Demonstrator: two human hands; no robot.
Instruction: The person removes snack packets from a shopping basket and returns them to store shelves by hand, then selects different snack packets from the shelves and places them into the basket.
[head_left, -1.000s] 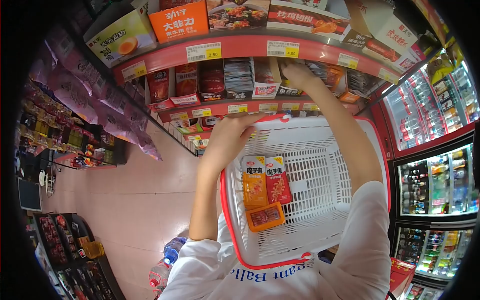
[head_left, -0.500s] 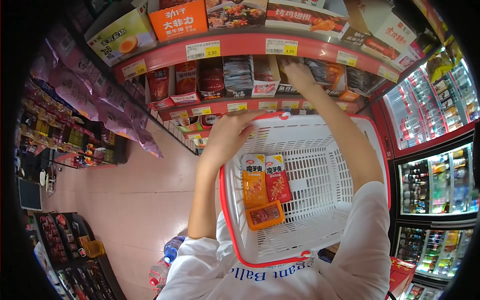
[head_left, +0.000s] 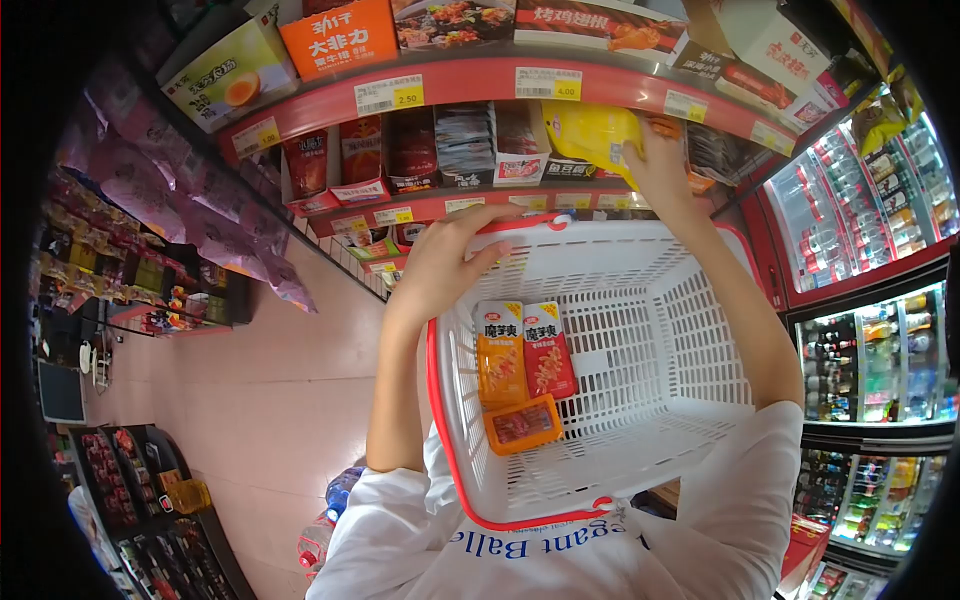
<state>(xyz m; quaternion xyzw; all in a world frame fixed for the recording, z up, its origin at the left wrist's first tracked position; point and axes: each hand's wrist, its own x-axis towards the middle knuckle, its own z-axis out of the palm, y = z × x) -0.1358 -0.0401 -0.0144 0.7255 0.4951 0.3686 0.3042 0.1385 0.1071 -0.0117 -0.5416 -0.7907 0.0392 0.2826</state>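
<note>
While the right hand (head_left: 660, 168) pinches a yellow packet (head_left: 592, 136) in front of the snack boxes (head_left: 517, 169), the left hand (head_left: 440, 265) grips the basket (head_left: 600, 246); a weak pinch could drop the packet, a slack left grip tip the basket.

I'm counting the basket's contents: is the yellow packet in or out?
Out: the right hand holds the yellow packet by the shelves, beyond the far edge of the basket.
</note>
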